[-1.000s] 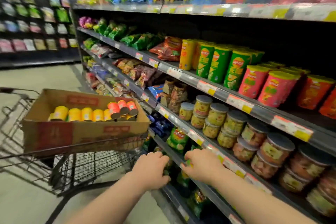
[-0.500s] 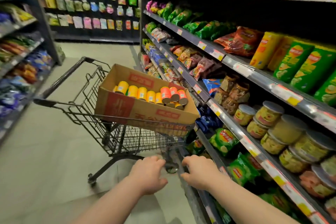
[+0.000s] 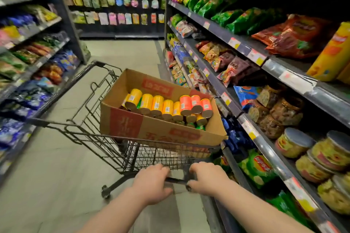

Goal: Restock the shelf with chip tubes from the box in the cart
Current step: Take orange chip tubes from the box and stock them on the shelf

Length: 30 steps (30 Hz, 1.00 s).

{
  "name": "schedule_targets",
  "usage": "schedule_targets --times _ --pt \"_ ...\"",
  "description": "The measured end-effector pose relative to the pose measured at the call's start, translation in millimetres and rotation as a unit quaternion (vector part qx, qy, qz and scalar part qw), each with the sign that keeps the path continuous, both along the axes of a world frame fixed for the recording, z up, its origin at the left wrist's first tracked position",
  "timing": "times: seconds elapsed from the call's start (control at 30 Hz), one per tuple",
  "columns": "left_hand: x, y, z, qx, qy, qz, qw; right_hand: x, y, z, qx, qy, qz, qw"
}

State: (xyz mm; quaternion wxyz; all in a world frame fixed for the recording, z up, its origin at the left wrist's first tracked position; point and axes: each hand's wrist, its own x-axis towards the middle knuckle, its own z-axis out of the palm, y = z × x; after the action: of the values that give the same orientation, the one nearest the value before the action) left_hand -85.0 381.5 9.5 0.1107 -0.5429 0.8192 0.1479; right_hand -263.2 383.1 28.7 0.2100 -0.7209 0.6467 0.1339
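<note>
A cardboard box (image 3: 132, 126) rests on top of a black wire cart (image 3: 98, 138) in the aisle. Inside it lie several yellow chip tubes (image 3: 157, 103) and a few orange ones (image 3: 195, 103), ends toward me, with more tubes underneath. My left hand (image 3: 151, 183) and my right hand (image 3: 206, 178) both grip the cart's handle bar (image 3: 177, 180) close to me. On the right, a yellow chip tube (image 3: 331, 55) stands on the shelf (image 3: 295, 79) at the frame's edge.
Shelving on the right (image 3: 261, 138) holds snack bags, jars with lids (image 3: 295, 142) and green chip bags (image 3: 259, 164), very close to the cart's right side. More shelves of bags line the left (image 3: 28, 66). The aisle floor (image 3: 123, 53) runs ahead to a back wall of hanging packets.
The view has swung left from facing the shelf to looking down the aisle. The cart now stands straight ahead of me, and my hands have closed on its handle.
</note>
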Motion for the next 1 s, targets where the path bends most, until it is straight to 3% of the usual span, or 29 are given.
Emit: schedule_targets --times 0.3,0.6,1.0 --pt "-40 -84 3 0.009 0.016 0.02 1.0 -53 -92 -6 0.009 -0.015 -0.005 1.0" --pt "-23 -140 -8 0.037 0.009 0.044 0.998 -43 -150 -20 0.037 -0.042 -0.009 0.998" --pt "10 -282 4 0.012 0.051 -0.036 0.998 -19 -250 -15 0.029 -0.034 -0.133 0.99"
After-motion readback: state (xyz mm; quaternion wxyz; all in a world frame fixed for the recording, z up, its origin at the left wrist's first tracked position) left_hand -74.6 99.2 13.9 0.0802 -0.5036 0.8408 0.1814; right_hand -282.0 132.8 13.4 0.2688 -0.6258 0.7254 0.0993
